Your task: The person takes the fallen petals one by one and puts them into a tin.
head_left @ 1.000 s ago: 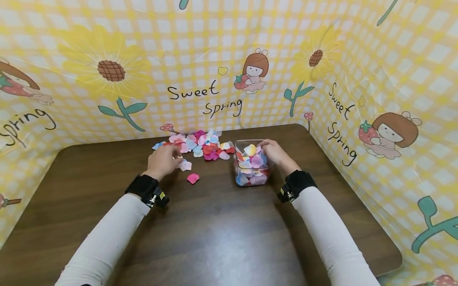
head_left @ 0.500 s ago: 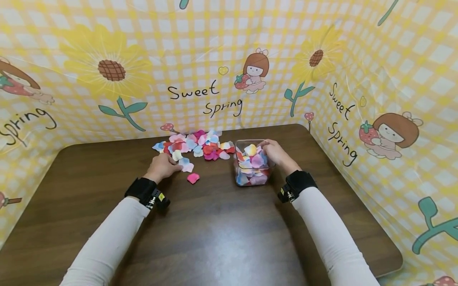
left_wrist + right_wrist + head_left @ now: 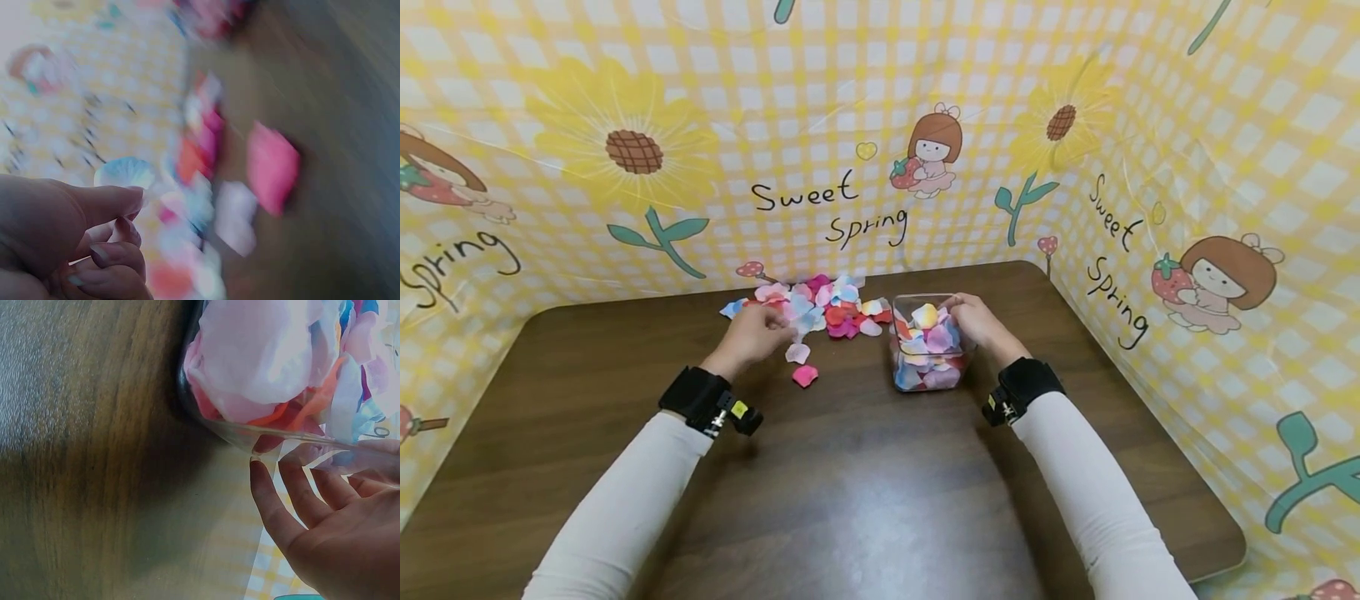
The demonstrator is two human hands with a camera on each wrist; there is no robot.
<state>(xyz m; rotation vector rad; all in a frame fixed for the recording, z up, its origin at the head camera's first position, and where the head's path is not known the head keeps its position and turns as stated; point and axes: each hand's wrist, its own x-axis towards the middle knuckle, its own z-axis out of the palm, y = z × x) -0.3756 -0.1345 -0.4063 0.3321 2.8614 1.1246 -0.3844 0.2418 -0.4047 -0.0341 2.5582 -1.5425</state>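
Note:
A pile of coloured fabric petals (image 3: 823, 304) lies at the back of the brown table (image 3: 850, 483). My left hand (image 3: 758, 333) hovers at the pile's near edge. In the left wrist view my left hand (image 3: 134, 209) pinches a pale blue petal (image 3: 125, 172) between thumb and fingers. A pink petal (image 3: 804, 375) and a pale petal (image 3: 797, 353) lie loose just right of that hand. My right hand (image 3: 976, 323) holds the right side of a clear container (image 3: 925, 367) full of petals. Its fingers (image 3: 300, 494) lie along the container's wall (image 3: 262, 369).
A yellow checked backdrop (image 3: 865, 125) with sunflowers and "Sweet Spring" lettering encloses the table at the back and on both sides. The table's front half (image 3: 865, 517) holds only my forearms in white sleeves. The table's right edge (image 3: 1225, 533) is near the side backdrop.
My left hand dipped to the table at the pile's edge, then rose and shifted slightly right with a petal. The pale loose petal shifted a little. The right hand and container stayed put.

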